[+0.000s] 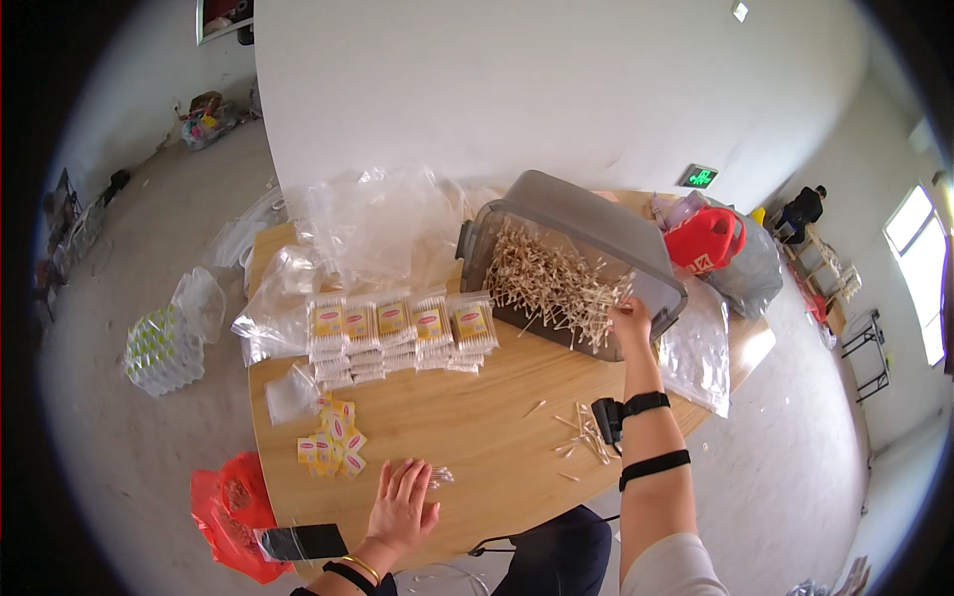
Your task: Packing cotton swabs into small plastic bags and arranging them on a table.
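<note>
My left hand (397, 503) lies on the wooden table, its fingers stretched out beside a small bunch of cotton swabs (440, 478). Part of that bunch is hidden by the fingers. At the right, my right hand (630, 322) reaches into a grey plastic tub (596, 214) tipped on its side, its fingers bent and closed on cotton swabs at the edge of the heap (556, 288). Several loose cotton swabs (586, 437) are scattered near my right forearm. Yellow and white cards (333, 442) lie in a loose pile to the left of my left hand.
Stacked clear packs of cotton swabs (393, 323) stand left of the tub, with clear plastic bags (368, 228) behind. A phone (303, 542) lies at the near left edge beside a red bag (234, 507). A red jug (704, 240) stands at the right. Another person (803, 211) is far right.
</note>
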Demonstrator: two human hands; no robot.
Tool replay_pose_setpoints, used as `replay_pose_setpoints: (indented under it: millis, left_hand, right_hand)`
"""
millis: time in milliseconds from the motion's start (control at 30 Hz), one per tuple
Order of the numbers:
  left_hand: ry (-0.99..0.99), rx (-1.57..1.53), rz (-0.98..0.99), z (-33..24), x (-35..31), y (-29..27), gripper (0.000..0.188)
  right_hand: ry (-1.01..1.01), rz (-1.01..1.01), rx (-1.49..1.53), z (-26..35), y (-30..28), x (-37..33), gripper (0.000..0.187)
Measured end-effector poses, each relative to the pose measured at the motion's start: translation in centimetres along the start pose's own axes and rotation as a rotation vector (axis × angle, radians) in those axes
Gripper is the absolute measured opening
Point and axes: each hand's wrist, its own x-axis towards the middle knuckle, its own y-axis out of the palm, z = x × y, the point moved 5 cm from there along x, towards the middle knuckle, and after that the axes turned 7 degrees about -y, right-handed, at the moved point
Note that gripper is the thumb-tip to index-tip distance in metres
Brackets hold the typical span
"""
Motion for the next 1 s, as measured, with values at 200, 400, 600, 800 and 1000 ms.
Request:
replay_pose_setpoints:
  millis: [200,400,600,800,1000]
  left_hand:
    - [0.005,-0.029,-0.022,-0.3,0.1,-0.7,0.068]
    - [0.040,-0.073,-0.100,-0.5,0.3,-0.5,0.067]
    - [0.042,-0.068,-0.121,0.3,-0.4,0.7,0.065]
    - [0.051,-0.094,-0.136,0.0,-0.3,0.1,0.067]
    - [0.041,-0.065,-0.126,-0.1,-0.1,0.3,0.067]
  right_hand:
    - [0.203,0.369,0.570,1.6,2.7,-7.9,0.018]
    - [0.228,0.752,0.541,2.3,8.5,-20.6,0.021]
    - [-0.078,0.785,0.393,5.5,12.3,-29.7,0.026]
    - [-0.354,0.545,0.072,6.7,8.7,-27.5,0.026]
    - [-0.386,0.253,-0.340,2.6,4.6,-21.2,0.022]
